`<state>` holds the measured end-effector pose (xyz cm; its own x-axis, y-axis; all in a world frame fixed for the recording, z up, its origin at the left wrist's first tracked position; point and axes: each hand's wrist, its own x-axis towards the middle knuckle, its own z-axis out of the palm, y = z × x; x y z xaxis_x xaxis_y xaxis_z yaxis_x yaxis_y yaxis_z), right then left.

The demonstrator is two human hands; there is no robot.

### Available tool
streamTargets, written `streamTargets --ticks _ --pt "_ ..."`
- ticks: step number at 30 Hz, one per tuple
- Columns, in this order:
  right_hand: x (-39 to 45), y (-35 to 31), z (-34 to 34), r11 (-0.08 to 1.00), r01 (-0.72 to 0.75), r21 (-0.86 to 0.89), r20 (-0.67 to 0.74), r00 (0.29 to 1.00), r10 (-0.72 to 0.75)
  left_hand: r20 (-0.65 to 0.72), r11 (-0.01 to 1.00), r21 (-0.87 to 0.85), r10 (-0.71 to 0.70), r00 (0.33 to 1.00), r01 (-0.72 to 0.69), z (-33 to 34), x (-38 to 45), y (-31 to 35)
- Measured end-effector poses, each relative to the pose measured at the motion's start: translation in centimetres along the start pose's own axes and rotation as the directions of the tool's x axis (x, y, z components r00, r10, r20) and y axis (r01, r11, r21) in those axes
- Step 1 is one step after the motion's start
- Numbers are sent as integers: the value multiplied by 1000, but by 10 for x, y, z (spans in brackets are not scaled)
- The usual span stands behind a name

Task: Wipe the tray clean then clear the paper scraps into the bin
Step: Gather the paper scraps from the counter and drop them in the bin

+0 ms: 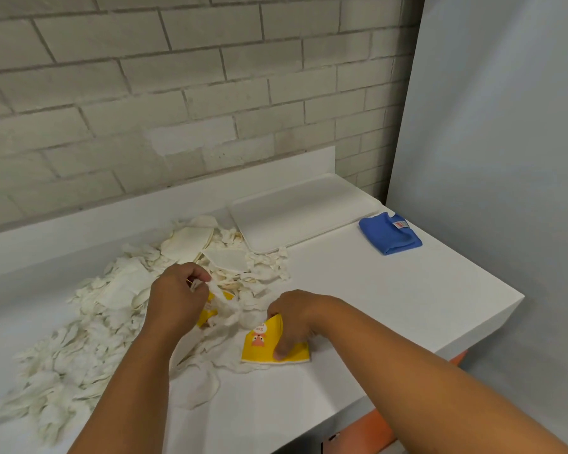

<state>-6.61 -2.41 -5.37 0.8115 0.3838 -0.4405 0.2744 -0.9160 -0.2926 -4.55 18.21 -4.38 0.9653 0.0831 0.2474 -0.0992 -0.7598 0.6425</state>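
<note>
A large heap of white paper scraps (pixel 89 322) covers the left half of the white counter (pixel 391 299). My left hand (pixel 177 296) pinches a strip of white scrap above the heap. My right hand (pixel 295 319) grips a torn yellow paper piece (pixel 266 350) with an orange animal print, thumb pressed on it. Another yellow piece (pixel 207 314) shows partly under my left hand. The white tray (pixel 309 211) lies bare at the back of the counter. A folded blue cloth (pixel 389 234) sits right of the tray, apart from both hands.
A brick wall runs behind the counter and a grey panel stands at the right. The counter's right and front edges drop off near an orange object (pixel 368 434) below. No bin is in view.
</note>
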Motion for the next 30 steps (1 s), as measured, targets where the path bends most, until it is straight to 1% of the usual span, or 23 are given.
streamTargets --ticks 2,5,7,10,13,15,17,18,20,21,22,23,24,25,26,28,30 --pt "-3 3 0 1000 -3 -5 -5 1000 3 -27 1000 -24 -11 1000 10 -3 3 -1" --pt "-10 6 -5 1000 1 1 -1 1000 -1 -15 999 -52 -16 1000 15 -4 5 0" --pt "-18 10 -12 999 9 47 -27 1000 -8 -9 998 -59 -22 1000 22 -4 5 1" --pt "-35 21 -27 978 13 210 -82 997 4 6 996 -85 -36 999 37 -1 4 1" --pt "-57 31 -45 904 28 427 -136 990 33 26 993 -115 -36 999 39 2 4 3" --pt "-72 38 -57 877 25 479 -142 989 50 26 990 -135 -34 999 37 4 5 7" --pt "-85 43 -67 890 -4 456 -125 990 68 22 987 -157 -30 999 33 5 5 9" --pt "-89 44 -71 918 -35 396 -111 990 86 21 986 -166 -25 999 28 6 6 10" --pt "-90 41 -73 980 -120 158 -75 988 133 28 984 -176 -13 1000 17 7 6 11" --pt "-87 37 -71 988 -150 30 -65 986 152 41 983 -185 -3 999 10 7 6 12" --pt "-84 32 -67 986 -158 -55 -63 986 155 65 981 -195 10 998 3 8 5 13" --pt "-79 27 -61 984 -150 -93 -65 987 144 101 978 -208 21 995 0 8 3 15" --pt "-73 23 -55 985 -134 -108 -61 990 128 158 978 -207 35 987 -2 9 1 17" --pt "-67 19 -47 987 -116 -114 -51 993 111 231 985 -170 58 971 -19 9 -1 19" --pt "-60 16 -38 988 -101 -115 -42 994 97 319 993 -99 88 944 -59 10 -2 20" --pt "-47 13 -20 992 -86 -96 -30 996 84 503 985 60 113 857 -165 12 -7 20" --pt "-39 13 -5 995 -80 -61 -25 997 79 644 952 190 63 762 -240 17 -16 19"
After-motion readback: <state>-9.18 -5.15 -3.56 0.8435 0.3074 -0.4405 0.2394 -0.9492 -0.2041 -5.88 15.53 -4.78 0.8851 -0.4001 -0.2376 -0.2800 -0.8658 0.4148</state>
